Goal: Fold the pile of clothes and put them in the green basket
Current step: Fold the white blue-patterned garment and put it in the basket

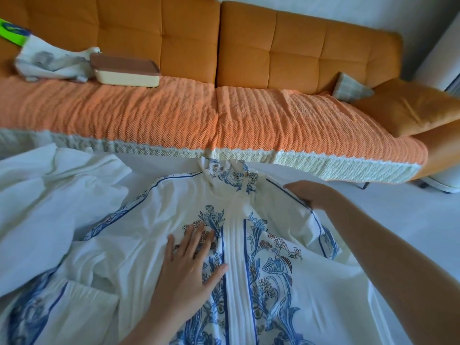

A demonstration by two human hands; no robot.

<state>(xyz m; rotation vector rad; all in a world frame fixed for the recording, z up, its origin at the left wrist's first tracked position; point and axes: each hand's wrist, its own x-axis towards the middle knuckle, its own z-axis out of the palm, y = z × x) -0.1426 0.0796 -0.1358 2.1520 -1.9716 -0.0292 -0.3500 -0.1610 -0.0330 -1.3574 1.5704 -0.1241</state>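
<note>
A white garment with a blue floral print [249,257] lies spread on the pale floor, collar toward the sofa. My left hand [191,260] presses flat on its chest, fingers straight and spread. My right hand [308,195] rests on the garment's right shoulder, fingers extended along the blue-trimmed seam; whether it pinches the cloth I cannot tell. Another white cloth [49,195] lies crumpled to the left. A green basket's rim [12,33] shows at the far left on the sofa, with a white and grey garment [49,63] beside it.
An orange sofa [273,46] with a textured orange cover [199,115] runs across the view just beyond the garment. A cream box with a brown lid [124,70] sits on the seat. An orange cushion [410,108] and a checked cushion [348,88] lie at the right.
</note>
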